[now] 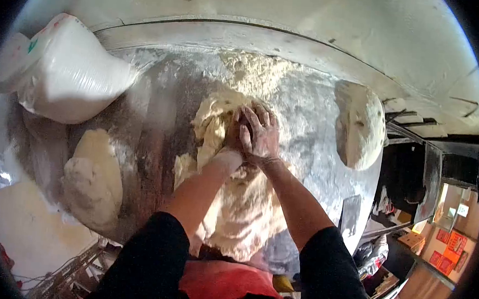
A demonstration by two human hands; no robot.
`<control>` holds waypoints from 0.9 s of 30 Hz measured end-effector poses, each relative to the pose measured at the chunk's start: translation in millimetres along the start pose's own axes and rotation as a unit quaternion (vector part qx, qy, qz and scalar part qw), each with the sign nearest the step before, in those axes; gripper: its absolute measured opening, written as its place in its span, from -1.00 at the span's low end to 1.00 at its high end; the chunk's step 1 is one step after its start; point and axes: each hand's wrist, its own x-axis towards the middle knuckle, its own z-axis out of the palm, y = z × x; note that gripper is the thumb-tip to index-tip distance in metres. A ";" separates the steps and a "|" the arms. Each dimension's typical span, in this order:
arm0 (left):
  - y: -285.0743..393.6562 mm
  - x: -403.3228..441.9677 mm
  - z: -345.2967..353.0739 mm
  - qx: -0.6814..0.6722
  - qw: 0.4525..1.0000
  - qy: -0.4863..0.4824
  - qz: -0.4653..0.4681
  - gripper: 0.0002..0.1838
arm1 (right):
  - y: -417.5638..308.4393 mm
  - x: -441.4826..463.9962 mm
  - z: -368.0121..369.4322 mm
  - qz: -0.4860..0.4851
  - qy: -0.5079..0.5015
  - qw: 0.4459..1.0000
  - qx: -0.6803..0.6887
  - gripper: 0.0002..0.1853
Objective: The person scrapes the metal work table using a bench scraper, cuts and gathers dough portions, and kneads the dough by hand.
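Note:
A large rough mass of pale dough [240, 221] lies on the floured work table in front of me. My right hand [262, 133] rests on top of my left hand [233, 141], and both press down into the upper part of the dough. The right hand's fingers are stretched out and slightly apart, dusted with flour. My left hand is mostly covered by the right one and by dough, so its fingers are hidden. Torn, lumpy dough edges [212, 127] rise to the left of my hands.
Loose flour [255, 71] is heaped at the table's back edge. A white plastic sack [71, 73] stands at the back left. Separate dough lumps lie at left [92, 181] and right [361, 127]. A dark scraper-like plate [350, 215] lies near the right edge.

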 end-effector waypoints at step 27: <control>45.8 -186.0 89.3 -0.101 0.980 0.170 0.027 -0.46 | -77.2 -177.9 -15.3 -0.053 -0.021 0.998 -0.022 -0.50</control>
